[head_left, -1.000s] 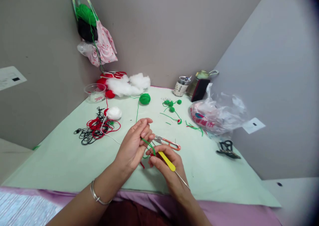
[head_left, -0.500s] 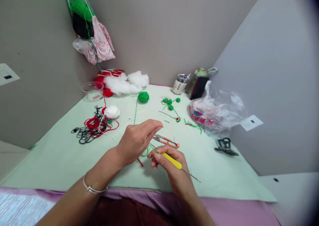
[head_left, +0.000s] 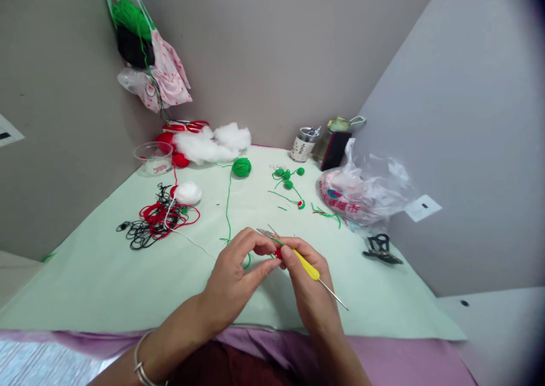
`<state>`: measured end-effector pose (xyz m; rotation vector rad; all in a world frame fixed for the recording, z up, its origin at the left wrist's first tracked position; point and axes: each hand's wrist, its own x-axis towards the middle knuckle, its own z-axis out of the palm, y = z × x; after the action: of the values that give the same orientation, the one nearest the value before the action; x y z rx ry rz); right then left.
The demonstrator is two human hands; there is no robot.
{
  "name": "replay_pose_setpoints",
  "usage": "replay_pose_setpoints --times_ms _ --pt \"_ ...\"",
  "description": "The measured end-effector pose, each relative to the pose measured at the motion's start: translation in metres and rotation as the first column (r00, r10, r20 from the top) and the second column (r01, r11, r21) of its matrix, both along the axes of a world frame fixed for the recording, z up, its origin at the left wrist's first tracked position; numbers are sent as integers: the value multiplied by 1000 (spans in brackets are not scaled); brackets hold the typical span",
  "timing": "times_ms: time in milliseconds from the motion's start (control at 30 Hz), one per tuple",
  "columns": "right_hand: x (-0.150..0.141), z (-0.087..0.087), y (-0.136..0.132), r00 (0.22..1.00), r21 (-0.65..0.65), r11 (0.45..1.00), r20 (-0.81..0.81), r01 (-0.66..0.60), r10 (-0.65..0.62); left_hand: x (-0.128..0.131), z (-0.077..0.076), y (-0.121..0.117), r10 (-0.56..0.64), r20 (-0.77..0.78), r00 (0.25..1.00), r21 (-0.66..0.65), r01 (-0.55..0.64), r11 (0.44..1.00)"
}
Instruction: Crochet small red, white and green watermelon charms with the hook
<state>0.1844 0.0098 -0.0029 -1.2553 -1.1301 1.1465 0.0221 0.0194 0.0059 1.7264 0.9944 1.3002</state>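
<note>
My right hand (head_left: 313, 272) is closed around a crochet hook with a yellow handle (head_left: 307, 265); its bare metal end points down and right. Between the fingertips of both hands sits a small red crochet piece (head_left: 278, 253), mostly covered. The curved fingers and thumb of my left hand (head_left: 238, 269) pinch it from the left. A strand of green yarn (head_left: 229, 204) runs from the green yarn ball (head_left: 242, 167) toward my left hand. Just beyond my fingers, the blades of thread snips (head_left: 266, 233) show; the rest is hidden.
Several green crocheted balls (head_left: 288, 185) and yarn scraps (head_left: 326, 214) lie ahead. At left are tangled black and red yarn (head_left: 155, 221), a white yarn ball (head_left: 188, 193) and a clear tub (head_left: 154, 159). A plastic bag (head_left: 361, 190) and a black clip-like object (head_left: 382, 250) stand right.
My left hand has turned from flat and raised to a pinch at the red piece. My right hand has moved slightly up and right with the hook. The view has shifted a little.
</note>
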Motion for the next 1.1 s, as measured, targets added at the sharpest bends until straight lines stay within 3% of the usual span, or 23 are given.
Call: replay_pose_setpoints --times_ms 100,200,333,467,633,733,900,1100 --pt "0 4 -1 999 45 999 40 -23 21 4 -1 1 -8 83 997 -92 16 996" --pt "-1 5 -2 996 68 997 -82 -35 40 5 4 1 -39 226 973 -197 85 977" --pt "-2 3 -2 973 61 997 -223 -42 55 9 7 -1 -102 437 894 -363 279 889" --pt "1 0 -1 983 87 996 -182 -17 33 11 5 0 -4 562 827 -472 324 820" --pt "13 -5 -2 993 319 942 -93 102 -77 7 5 3 113 574 811 -552 281 785" --pt "18 -5 -6 996 425 902 5 78 -89 5 5 4 108 571 814 -550 282 786" --pt "15 6 -16 998 448 893 70 -38 8 6 5 3 88 583 808 -525 292 799" --pt "12 15 -18 982 467 879 191 -99 10 6 5 1 85 576 813 -537 297 790"
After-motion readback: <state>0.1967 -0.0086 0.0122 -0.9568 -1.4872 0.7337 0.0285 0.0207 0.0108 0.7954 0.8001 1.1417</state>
